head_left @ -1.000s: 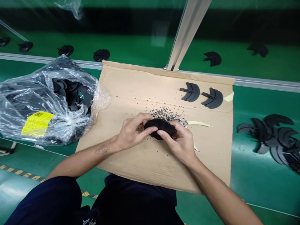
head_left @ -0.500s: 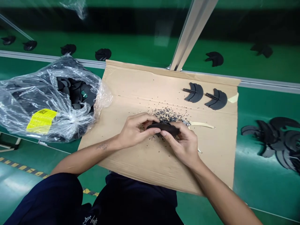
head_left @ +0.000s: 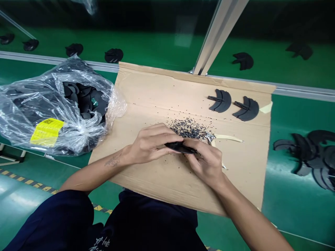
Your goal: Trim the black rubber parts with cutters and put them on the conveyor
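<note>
Right now, both hands sit close together over a sheet of flattened cardboard (head_left: 235, 181); the left hand (head_left: 150, 144) and the right hand (head_left: 206, 164) are curled toward each other, each pinching one end of a thin black piece (head_left: 180, 147) between thumb and fingers, so that it shows almost edge-on. It sits near the middle of the sheet, just below a scatter of black crumbs (head_left: 187, 128); a pair of snips with cream handles (head_left: 226, 138) lies just beside the right hand.

A loosened pinch could drop the piece among those crumbs; a sideways slip of the right hand could knock the snips or catch a knuckle on their metal head; any sweep of the wrists could spread the crumbs further across the sheet.

As for the count, one piece is in the hands; two black crescent pieces (head_left: 221, 101) lie on the cardboard; six black shapes (head_left: 243, 61) sit on the green bench beyond the aluminium rail (head_left: 300, 91); a heap of black pieces (head_left: 309, 153) at right overlaps too much to count; one clear plastic bag (head_left: 18, 111), with one yellow label (head_left: 47, 131), holds an uncountable mass of black pieces.
</note>
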A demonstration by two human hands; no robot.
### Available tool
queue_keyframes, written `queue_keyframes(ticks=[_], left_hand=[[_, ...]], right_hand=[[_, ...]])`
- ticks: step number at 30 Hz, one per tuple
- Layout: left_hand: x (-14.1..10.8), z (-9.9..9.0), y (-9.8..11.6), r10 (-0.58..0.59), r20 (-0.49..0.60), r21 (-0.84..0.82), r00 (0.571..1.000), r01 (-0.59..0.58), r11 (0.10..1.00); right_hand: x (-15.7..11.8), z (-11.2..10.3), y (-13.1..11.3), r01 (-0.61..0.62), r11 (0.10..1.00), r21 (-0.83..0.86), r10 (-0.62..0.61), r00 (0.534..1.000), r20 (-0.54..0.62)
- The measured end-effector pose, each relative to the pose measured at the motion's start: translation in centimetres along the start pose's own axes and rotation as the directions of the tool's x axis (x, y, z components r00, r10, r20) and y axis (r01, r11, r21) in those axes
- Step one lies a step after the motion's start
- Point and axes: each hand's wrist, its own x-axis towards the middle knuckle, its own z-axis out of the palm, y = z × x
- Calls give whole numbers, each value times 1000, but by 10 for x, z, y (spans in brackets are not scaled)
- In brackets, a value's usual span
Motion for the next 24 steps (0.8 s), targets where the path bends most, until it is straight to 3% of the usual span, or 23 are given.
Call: queue_keyframes(ticks=[3,10,14,19,24], left_hand=[[1,-2,0,5,12,-4,1000,-5,1000],[-1,12,7,-125,-134,-185,983,99,978],[-3,16,8,-65,-147,-120,987,47,992],[-2,13,6,4,-92,-13,996,-6,1000],[-1,11,5,-61,-65,-124,996,52,991]], right_hand=[[0,1,0,-13,999,30,13,1000,17],[1,10,-6,-77,967,245,91,995,-45],[1,11,-7,-136,968,209,143,989,-22],[1,4,-3,21,997,72,-23,999,23],[1,4,0,97,993,67,-95,995,-34]])
